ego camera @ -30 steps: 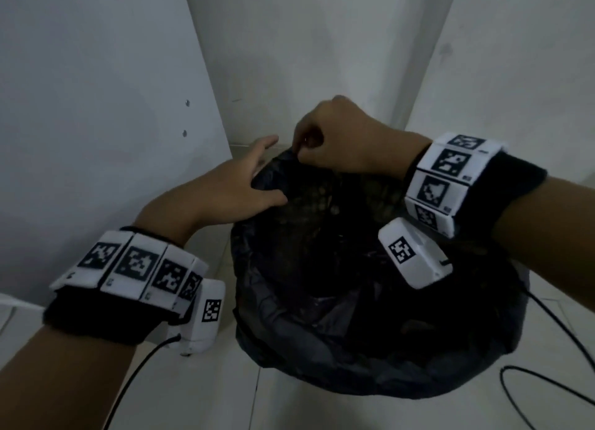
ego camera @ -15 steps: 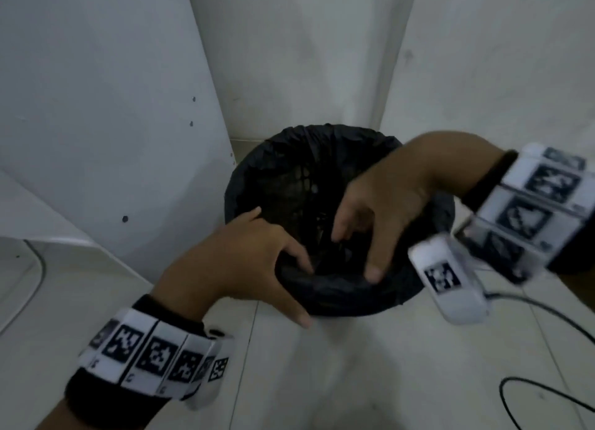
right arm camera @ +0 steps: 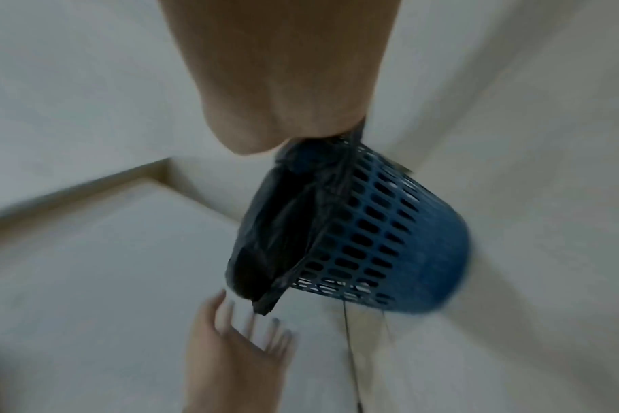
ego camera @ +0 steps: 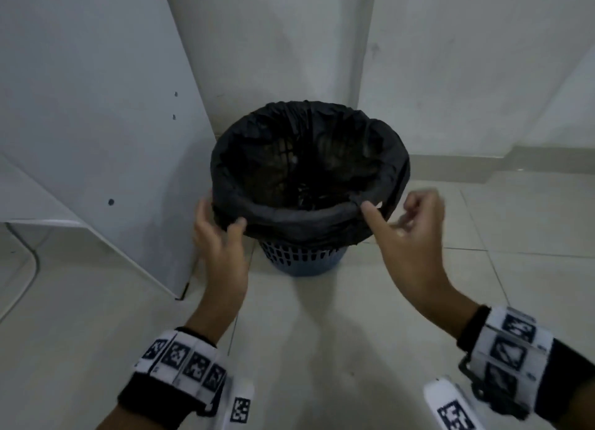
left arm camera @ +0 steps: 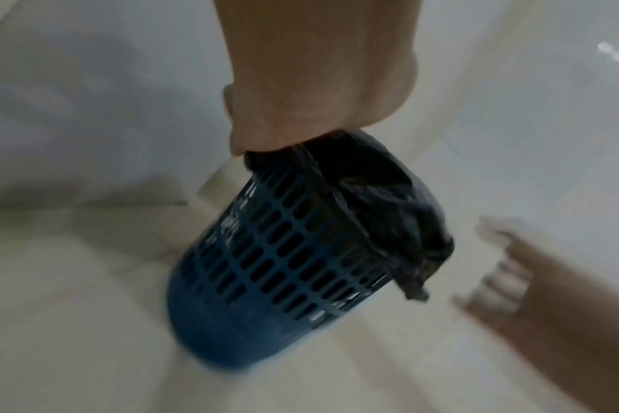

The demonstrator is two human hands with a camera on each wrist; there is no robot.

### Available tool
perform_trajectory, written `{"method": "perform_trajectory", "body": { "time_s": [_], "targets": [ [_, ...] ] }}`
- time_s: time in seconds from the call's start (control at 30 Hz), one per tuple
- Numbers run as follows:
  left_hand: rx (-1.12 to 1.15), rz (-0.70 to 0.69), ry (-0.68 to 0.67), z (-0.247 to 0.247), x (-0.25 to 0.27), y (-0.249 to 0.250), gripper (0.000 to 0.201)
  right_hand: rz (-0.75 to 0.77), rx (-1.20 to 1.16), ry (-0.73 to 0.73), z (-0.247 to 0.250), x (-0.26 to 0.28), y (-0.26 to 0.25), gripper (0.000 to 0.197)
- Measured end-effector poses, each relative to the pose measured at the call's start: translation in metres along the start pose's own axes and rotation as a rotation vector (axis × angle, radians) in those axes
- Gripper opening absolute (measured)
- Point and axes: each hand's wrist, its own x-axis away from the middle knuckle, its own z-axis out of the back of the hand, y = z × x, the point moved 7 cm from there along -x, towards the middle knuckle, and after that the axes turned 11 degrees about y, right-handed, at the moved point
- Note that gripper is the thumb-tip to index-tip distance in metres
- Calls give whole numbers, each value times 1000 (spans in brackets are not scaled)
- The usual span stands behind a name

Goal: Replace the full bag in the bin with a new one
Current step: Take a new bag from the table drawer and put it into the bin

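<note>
Pale tiled floor (ego camera: 322, 349), white walls (ego camera: 467, 75), corner. Blue slotted bin (ego camera: 302, 262) stands there, black bag (ego camera: 289, 217) folded over its rim. Left hand (ego camera: 222, 239) fingers touch the fold, relaxed; right hand (ego camera: 405, 233) fingers loose, thumb against it.

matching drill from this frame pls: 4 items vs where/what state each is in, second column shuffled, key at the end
Items:
1. black bag
2. blue bin
3. left hand
4. right hand

States:
A. stands on the tiled floor in the corner, slotted wall
B. at the near-right rim, thumb touching the folded bag edge
C. lines the bin, its edge folded over the rim
D. at the near-left rim, fingers on the bag's overhang

Pairs: 1-C, 2-A, 3-D, 4-B
</note>
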Motion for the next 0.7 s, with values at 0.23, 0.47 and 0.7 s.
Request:
{"method": "perform_trajectory", "body": {
  "time_s": [0.23, 0.47, 0.7],
  "targets": [
    [550, 833, -35, -28, 33, -47, 48, -953, -531, -253, -30, 23, 59, 48],
    [514, 826, 25, -22, 19, -59, 24, -1061, -448, -124, -31, 22, 85, 30],
    [568, 786, -19, -15, -6, -65, 43, -1005, -479, -186, -41, -55, 83, 47]
  ]
}}
